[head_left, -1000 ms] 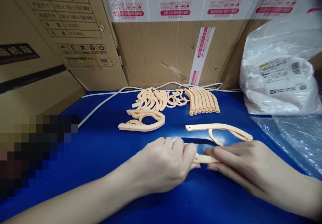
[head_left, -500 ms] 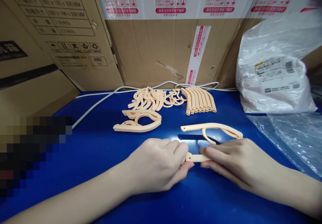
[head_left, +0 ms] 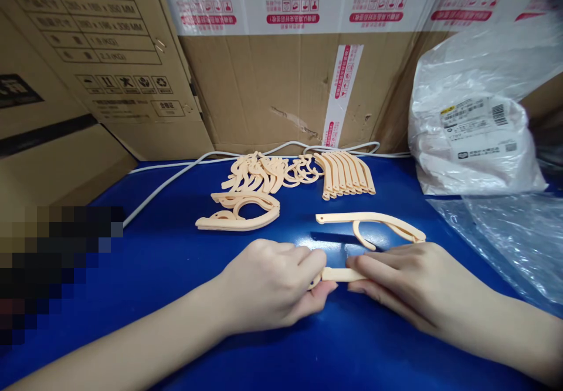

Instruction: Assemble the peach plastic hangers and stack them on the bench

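Plainly, the big cardboard box (head_left: 264, 80) stands behind everything, and in front of it we see the blue table (head_left: 167, 250). A white plastic bag (head_left: 475, 115) sits at the right. Our right hand (head_left: 413, 285) pinches a pale strip (head_left: 343, 274) between thumb and fingers, low over the near part of the table. Our left hand (head_left: 272, 285) is closed around a rounded piece (head_left: 314, 280) that meets the strip's left end; most of it is hidden, so we cannot tell how the two are joined. Just beyond the right hand lies a loose bar with a hook (head_left: 369, 217); farther off are folded pieces (head_left: 246, 223) and a row of curved arms (head_left: 345, 174). We judge that twisting or pulling unevenly could bend the strip or make it slip from the right grip. A knuckle pushed forward might knock the loose bar. Smallest of all, the contact between our two pieces could be misaligned, hidden by our fingers.
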`<state>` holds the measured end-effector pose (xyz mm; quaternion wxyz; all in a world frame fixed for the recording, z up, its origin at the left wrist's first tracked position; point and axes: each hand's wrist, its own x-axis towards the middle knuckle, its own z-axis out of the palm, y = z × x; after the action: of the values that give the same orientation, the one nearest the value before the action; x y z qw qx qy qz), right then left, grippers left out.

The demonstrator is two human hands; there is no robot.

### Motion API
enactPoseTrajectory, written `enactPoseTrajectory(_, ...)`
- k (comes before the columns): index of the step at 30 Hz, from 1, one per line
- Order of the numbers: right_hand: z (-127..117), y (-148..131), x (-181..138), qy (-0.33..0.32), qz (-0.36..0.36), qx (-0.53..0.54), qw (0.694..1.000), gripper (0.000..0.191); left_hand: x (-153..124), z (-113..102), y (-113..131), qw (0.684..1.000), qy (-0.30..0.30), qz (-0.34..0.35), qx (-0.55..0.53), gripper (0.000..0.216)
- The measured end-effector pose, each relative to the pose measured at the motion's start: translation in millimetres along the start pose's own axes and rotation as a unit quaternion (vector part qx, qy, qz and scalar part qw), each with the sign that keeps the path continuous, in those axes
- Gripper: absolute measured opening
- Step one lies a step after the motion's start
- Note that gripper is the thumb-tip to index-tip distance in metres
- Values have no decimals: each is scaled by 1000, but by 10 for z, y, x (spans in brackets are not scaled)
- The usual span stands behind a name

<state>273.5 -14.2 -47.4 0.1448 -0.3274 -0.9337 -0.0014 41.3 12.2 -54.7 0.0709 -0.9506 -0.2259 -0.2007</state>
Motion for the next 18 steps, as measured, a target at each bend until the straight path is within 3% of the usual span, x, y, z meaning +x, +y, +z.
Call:
enactPoseTrajectory(10, 25, 21, 9, 1, -8, 0, 1000, 26, 4, 3, -14, 1000, -5, 4, -4, 24)
enactPoseTrajectory(18, 11, 47, 12, -28, -2, 11, 1000, 29, -20, -5, -70, 998, -25, 48, -28, 22)
